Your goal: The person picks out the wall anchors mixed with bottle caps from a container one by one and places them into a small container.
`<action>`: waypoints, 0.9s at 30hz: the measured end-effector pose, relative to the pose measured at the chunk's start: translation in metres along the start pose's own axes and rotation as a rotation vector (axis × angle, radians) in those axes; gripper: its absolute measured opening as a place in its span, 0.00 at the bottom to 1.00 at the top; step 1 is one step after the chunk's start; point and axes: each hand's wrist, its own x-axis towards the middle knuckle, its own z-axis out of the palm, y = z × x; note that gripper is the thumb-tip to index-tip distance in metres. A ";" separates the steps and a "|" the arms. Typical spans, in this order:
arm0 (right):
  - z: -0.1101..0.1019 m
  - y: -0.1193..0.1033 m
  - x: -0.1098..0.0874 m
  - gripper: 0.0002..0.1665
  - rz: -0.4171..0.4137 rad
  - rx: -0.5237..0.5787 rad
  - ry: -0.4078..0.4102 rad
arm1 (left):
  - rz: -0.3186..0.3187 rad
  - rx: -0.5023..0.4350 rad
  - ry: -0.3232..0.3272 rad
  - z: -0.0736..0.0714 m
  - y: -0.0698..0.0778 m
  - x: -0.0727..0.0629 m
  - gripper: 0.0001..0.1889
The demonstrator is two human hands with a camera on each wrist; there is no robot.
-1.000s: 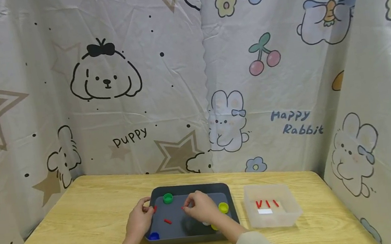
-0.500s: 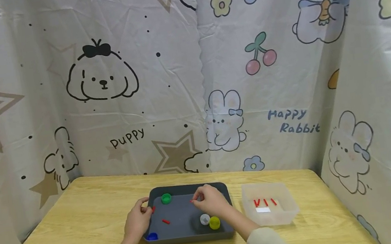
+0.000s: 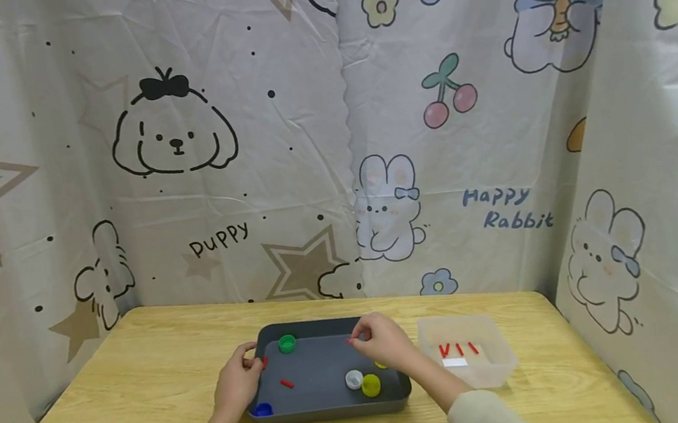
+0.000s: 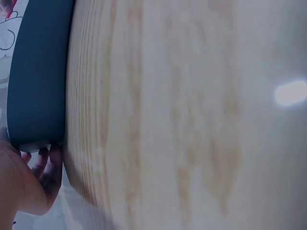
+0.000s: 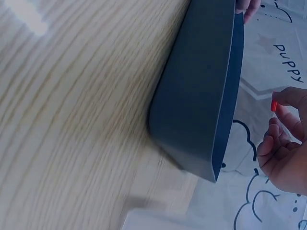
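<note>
My left hand (image 3: 236,383) grips the left end of a dark grey tray (image 3: 329,415), its fingers curled against the outer wall in the left wrist view. Between thumb and finger, my right hand (image 3: 383,340) pinches a small red stick (image 5: 273,105) above the tray's right side. Inside the tray lie a red stick (image 3: 287,384), a green cap (image 3: 287,344), a blue cap (image 3: 263,410), a whitish cap (image 3: 354,380) and a yellow cap (image 3: 370,385). Another yellow cap (image 3: 381,365) is mostly hidden by the right hand. A red piece (image 3: 265,363) shows by the left fingertips.
A translucent plastic box (image 3: 495,377) stands right of the tray, with several red sticks (image 3: 460,350) and a white label in it. Both rest on a wooden table (image 3: 144,383). Printed curtains (image 3: 284,176) hang behind and at the sides.
My right hand has moved right and a little up with the red stick, uncovering the whitish and front yellow caps. The left hand stays at the tray.
</note>
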 end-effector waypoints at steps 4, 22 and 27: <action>-0.006 0.007 -0.003 0.04 0.024 -0.003 -0.001 | -0.002 0.000 -0.001 0.000 0.000 0.000 0.21; -0.034 0.029 -0.016 0.03 0.127 -0.023 0.097 | -0.016 0.005 -0.004 0.002 -0.003 0.001 0.21; -0.041 0.035 -0.019 0.05 0.145 -0.041 0.119 | -0.011 -0.001 -0.002 0.002 -0.004 0.002 0.21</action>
